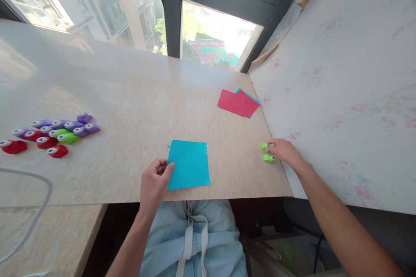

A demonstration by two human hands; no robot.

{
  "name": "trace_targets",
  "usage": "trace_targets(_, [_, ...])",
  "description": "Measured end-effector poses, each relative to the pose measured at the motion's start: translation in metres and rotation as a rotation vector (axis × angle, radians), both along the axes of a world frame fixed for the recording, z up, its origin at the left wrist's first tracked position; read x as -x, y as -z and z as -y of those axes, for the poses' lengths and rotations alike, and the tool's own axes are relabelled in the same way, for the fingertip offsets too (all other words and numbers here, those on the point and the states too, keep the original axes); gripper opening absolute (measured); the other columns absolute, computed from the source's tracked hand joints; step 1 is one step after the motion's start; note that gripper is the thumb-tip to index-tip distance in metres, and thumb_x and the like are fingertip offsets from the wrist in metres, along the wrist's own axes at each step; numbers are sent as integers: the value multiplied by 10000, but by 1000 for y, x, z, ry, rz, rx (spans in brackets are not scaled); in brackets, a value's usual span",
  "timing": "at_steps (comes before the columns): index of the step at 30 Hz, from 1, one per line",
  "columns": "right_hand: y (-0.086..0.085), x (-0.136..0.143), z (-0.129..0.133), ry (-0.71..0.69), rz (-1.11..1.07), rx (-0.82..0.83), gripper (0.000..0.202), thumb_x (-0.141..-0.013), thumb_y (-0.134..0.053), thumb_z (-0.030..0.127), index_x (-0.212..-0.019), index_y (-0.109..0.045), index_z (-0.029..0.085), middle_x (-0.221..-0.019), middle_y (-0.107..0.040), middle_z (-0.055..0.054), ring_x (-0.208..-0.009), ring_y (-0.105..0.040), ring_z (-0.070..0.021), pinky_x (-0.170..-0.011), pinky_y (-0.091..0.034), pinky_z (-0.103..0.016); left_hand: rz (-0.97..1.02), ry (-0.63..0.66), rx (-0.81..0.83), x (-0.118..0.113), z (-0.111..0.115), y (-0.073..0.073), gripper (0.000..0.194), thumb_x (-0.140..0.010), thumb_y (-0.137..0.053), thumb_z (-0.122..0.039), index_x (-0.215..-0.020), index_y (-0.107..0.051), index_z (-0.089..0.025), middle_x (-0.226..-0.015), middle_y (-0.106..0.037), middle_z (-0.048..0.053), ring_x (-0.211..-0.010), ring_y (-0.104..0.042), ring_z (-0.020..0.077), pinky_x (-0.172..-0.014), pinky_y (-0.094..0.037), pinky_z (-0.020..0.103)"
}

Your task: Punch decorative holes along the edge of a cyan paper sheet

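My left hand pinches the left edge of a square sheet of blue paper, thumb on top. The sheet lies on the counter near its front edge, with a few small holes punched at its upper right corner. A tiny blue cut-out lies beside its upper left corner. Over at the right wall, my right hand has its fingers closed on a small green craft punch. A second green punch sits just in front of it, close to the fingers.
Several purple, green and red craft punches stand grouped at the left. Red paper pieces overlap blue ones near the wall. A white cable loops at the lower left. Windows border the counter's back.
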State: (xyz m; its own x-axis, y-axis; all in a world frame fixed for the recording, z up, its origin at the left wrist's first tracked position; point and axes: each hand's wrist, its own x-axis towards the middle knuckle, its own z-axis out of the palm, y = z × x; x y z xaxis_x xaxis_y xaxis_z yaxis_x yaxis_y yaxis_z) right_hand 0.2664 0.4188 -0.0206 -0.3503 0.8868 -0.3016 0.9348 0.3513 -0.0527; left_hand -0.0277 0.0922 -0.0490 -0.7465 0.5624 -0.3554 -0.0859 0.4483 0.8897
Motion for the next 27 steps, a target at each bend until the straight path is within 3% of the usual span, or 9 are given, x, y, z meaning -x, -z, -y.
trace_targets(3, [-10, 5, 6, -20, -61, -28, 452, -709, -674, 289, -1131, -712, 130, -943, -714, -121, -846, -659, -265, -670, -446, -302, -17, 9, -2, 0, 0, 3, 485, -730, -646, -583, -920, -641, -137, -823, -697, 77, -744, -630, 204, -600, -446, 252])
trace_targets(5, [-20, 16, 15, -55, -127, -28, 453, -750, -633, 337, -1143, -702, 122, -827, -698, -90, -755, -647, -243, -662, -443, -308, -32, 16, -11, 0, 0, 5, 457, -757, -634, -565, -919, -637, -138, -832, -694, 76, -750, -628, 201, -621, -451, 259])
trace_targets(9, [-38, 59, 45, -187, -297, 40, 433, -796, -590, 461, -1091, -710, 168, -608, -571, -9, -575, -567, -194, -586, -413, -301, -61, 22, -56, -3, 1, 10, 364, -813, -599, -491, -903, -624, -139, -804, -680, 63, -721, -613, 183, -646, -446, 265])
trace_targets(14, [-44, 152, 94, -468, -500, 174, 390, -847, -562, 477, -1077, -715, 202, -582, -540, 10, -541, -520, -162, -555, -371, -278, -102, 19, -119, -6, 4, 15, 273, -864, -550, -406, -872, -615, -141, -780, -660, 45, -685, -587, 152, -639, -416, 251])
trace_targets(22, [-44, 320, 186, -923, -617, 373, 234, -873, -612, 199, -1079, -707, 138, -742, -631, -13, -664, -544, -127, -657, -380, -240, -141, -32, -154, -10, 10, 16, 197, -875, -526, -334, -836, -590, -152, -669, -560, -1, -619, -467, 124, -591, -318, 250])
trace_targets(27, [-33, 401, 237, -1083, -633, 474, 360, -868, -640, 156, -1227, -644, 120, -832, -654, -31, -734, -564, -129, -719, -401, -238, -119, -28, -172, -11, 9, 18, 149, -849, -526, -283, -819, -589, -151, -664, -545, 3, -616, -446, 122, -572, -283, 259])
